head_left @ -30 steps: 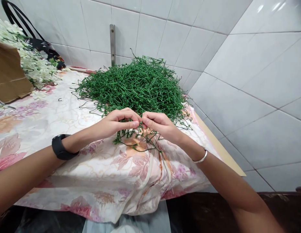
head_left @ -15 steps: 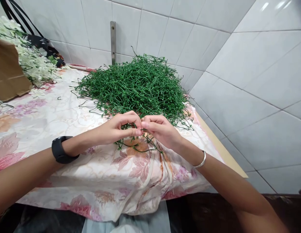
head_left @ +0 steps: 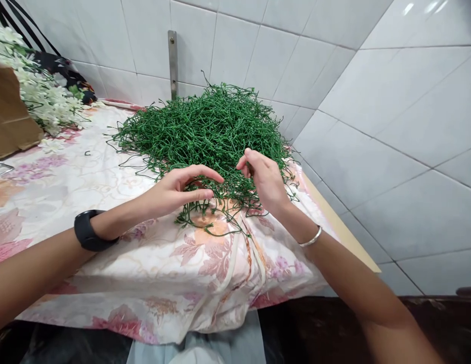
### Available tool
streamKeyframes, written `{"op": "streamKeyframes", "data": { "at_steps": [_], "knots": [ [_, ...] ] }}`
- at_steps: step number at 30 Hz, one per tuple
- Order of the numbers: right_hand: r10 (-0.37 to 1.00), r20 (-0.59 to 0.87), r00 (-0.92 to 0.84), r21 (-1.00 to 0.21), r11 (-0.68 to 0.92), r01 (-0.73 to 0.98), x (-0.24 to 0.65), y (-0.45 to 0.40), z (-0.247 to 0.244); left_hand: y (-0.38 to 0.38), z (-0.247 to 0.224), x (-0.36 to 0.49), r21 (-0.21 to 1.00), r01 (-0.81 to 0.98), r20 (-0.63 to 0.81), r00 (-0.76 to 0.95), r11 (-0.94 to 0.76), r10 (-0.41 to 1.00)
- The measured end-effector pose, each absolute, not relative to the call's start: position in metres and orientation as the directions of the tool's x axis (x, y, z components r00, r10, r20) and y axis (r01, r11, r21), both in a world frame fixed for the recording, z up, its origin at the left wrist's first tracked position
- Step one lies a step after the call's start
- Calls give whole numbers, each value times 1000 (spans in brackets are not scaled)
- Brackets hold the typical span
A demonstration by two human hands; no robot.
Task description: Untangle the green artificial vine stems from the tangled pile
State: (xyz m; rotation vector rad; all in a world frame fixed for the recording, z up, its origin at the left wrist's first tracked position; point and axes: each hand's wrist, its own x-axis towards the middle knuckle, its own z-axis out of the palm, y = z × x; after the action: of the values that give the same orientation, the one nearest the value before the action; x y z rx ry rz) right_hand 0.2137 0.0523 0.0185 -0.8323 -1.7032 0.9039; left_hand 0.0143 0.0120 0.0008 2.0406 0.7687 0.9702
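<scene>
A big tangled heap of thin green plastic flower stems [head_left: 205, 126] lies on the flowered tablecloth [head_left: 144, 263]. My left hand [head_left: 178, 187], below a black wristband, is at the near edge of the heap with thumb and fingers apart. Green stems show in the gap between them, and a few loose stems [head_left: 216, 230] lie on the cloth just below. Raised in front of the heap's right side is my right hand [head_left: 267, 182], its fingers curled in towards the thumb. Whatever its fingertips hold, if anything, cannot be made out against the green.
White artificial flowers [head_left: 49, 101] are piled at the back left, behind a brown cardboard piece [head_left: 13, 111]. A tiled wall [head_left: 402, 126] closes the back and right, with a metal strip [head_left: 172, 63] fixed to it. A tan board edge [head_left: 345, 232] juts out at the right.
My two hands were touching fingertip to fingertip around a green stem; now they are apart. The right hand has moved up and right towards the heap, and the left hand's fingers have spread.
</scene>
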Motion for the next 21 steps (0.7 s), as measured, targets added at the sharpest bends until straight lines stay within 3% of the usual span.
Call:
{"op": "streamKeyframes", "data": {
  "at_steps": [5,8,15,21],
  "knots": [
    [802,554,-224,-701,594,394,212,61,0,12,1,14,833,178,384,495,-523,780],
    [746,622,-236,-598,648,472,213,61,0,14,-2,15,837,156,401,477,-524,782],
    [674,673,-304,-560,733,386,209,45,7,16,-3,12,830,139,444,420,-539,792],
    [591,612,-526,-618,772,148,208,36,6,14,-1,12,809,135,478,416,-572,774]
  ]
}}
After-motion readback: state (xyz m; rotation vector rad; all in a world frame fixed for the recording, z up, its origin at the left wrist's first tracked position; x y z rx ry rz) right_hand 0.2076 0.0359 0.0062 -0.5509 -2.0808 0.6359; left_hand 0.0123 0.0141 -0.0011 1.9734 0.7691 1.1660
